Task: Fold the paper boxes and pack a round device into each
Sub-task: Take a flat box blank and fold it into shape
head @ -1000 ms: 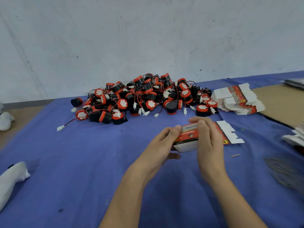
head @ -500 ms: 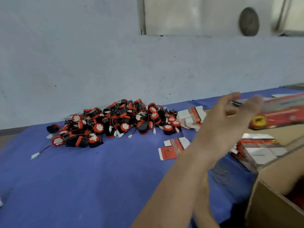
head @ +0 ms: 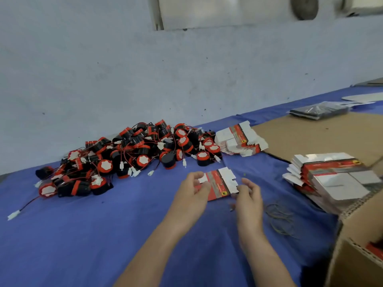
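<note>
Left hand point(head: 191, 191): pinches flat paper box point(head: 215, 186) | right hand point(head: 249, 196): at white flap point(head: 228, 179), grasp unclear | tip: press opposite creases, pop it square.

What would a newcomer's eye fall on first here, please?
A big heap of round devices, red and black with wires, lies on the blue cloth by the wall. In front of it, the left hand pinches a flat paper box, with the right hand at its other edge. At the right, a stack of flat boxes sits beside an open cardboard carton.
</note>
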`<state>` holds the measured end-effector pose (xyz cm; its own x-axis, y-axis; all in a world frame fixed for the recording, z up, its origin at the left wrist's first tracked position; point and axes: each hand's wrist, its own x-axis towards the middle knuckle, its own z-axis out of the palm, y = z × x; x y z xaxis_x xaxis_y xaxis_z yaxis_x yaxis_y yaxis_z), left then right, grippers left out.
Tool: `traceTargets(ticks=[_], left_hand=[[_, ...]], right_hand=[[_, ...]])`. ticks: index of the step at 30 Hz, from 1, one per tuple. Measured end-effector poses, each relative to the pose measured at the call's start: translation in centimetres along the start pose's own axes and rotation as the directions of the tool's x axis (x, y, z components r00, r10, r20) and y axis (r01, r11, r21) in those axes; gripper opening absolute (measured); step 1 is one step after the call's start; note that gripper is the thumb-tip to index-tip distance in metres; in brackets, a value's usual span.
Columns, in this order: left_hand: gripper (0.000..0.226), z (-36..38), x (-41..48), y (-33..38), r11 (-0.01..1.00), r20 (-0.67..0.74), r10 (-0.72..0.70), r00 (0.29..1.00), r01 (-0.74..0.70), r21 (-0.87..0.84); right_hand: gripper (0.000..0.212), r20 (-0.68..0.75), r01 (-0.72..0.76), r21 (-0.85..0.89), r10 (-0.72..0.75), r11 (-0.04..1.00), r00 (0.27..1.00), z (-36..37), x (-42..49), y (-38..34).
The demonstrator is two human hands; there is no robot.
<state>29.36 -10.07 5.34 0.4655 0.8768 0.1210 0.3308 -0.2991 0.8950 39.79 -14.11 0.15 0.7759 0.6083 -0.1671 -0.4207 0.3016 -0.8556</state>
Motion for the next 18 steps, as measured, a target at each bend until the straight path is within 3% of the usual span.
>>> traceTargets(ticks=[2, 6, 9, 13, 18], left_hand=[[0.032, 0.1, 2.5, -2.0, 0.998, -0.02, -0.042, 0.999, 0.043, 0.054], [0.025, 1.5, 6.7, -4.3, 0.962, -0.02, 0.034, 0.999, -0.028, 0.271], [0.039, 2.9, 9.2, -6.0, 0.875, 0.072, 0.068, 0.995, -0.095, 0.475], [0.037, 3.8, 9.5, -8.4, 0.74, 0.12, 0.017, 0.993, -0.093, 0.667], [0.045, 3.1, 6.8, -9.5, 0.817, 0.008, 0.107, 0.994, -0.092, 0.57]], right_hand=[[0.022, -0.037, 0.018, -0.11, -0.023, 0.994, 0.999, 0.6, 1.1, -0.8], [0.022, -0.113, 0.001, -0.104, -0.012, 0.995, 0.994, 0.6, 3.0, 0.5], [0.042, -0.161, 0.023, -0.188, -0.054, 0.982, 0.986, 1.7, 3.7, 0.2], [0.052, -0.078, -0.013, -0.223, -0.005, 0.975, 0.997, 1.4, 4.4, 0.6], [0.042, -0.033, -0.047, -0.193, 0.041, 0.98, 0.999, 0.9, 4.6, 0.6]])
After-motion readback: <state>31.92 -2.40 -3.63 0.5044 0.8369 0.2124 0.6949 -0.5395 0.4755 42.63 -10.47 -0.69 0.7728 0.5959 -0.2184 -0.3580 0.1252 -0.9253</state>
